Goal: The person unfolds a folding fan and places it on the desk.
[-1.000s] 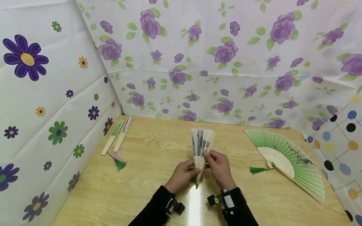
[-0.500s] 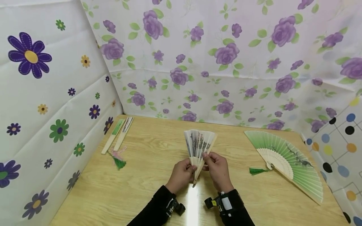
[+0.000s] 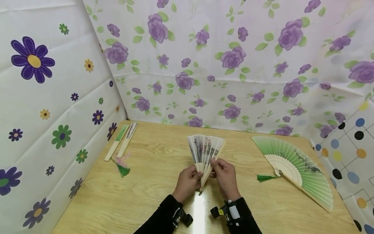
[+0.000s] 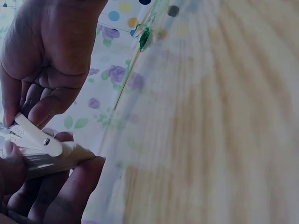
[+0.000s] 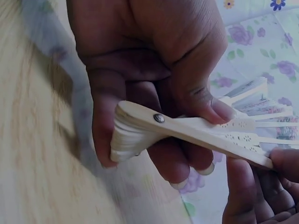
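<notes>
A folding fan (image 3: 205,148) with a pale leaf and dark and pinkish printing stands partly spread at the middle of the table. My left hand (image 3: 187,182) grips its sticks close to the rivet end, thumb on top. Higher up, my right hand (image 3: 226,175) pinches the right outer stick between thumb and fingers. In the left wrist view the rivet shows on the outer stick (image 4: 39,137), with the other sticks stacked beneath. Pierced flower patterns mark the inner sticks (image 5: 240,125) in the right wrist view. The lower sticks are partly hidden by my fingers.
To the right lies a fully spread green fan (image 3: 314,175) with a green tassel (image 3: 266,177). At the back left, a closed green fan (image 3: 112,148) lies beside another closed fan (image 3: 125,144), with pink and green tassels (image 3: 123,170). Patterned cloth (image 3: 204,97) borders the wooden table (image 3: 140,201).
The fan has spread wider, its left edge swinging left while the right edge shifts slightly right. Both hands keep their hold on it.
</notes>
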`<state>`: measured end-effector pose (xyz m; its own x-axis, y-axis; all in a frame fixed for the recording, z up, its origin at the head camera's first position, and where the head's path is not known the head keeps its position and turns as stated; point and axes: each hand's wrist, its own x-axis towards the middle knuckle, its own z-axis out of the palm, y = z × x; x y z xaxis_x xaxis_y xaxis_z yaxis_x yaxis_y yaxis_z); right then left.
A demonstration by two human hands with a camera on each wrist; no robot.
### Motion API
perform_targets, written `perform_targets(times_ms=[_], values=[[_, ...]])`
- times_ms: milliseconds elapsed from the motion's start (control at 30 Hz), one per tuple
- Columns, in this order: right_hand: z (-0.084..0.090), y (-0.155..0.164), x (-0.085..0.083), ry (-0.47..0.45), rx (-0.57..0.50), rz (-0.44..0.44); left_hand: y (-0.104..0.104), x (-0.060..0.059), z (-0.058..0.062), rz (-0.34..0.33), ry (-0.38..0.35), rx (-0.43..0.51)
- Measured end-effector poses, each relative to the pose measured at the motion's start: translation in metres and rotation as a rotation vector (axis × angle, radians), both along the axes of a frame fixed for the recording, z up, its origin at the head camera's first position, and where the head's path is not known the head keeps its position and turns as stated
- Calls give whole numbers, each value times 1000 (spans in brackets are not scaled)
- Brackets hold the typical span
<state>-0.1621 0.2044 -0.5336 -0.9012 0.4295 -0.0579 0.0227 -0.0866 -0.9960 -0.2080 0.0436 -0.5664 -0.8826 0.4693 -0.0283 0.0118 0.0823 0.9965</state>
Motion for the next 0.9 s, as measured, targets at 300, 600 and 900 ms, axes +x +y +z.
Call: perform_targets(times_ms=[300,600,900], values=[[-2,0,1,21,-45,-23,0,2,0,70,-67,67],[-1,6,1,-2,-38,18,0,1,-1,1,-88,86],[1,14,3,-27,-3,97,0,0,-2,10,-105,93]])
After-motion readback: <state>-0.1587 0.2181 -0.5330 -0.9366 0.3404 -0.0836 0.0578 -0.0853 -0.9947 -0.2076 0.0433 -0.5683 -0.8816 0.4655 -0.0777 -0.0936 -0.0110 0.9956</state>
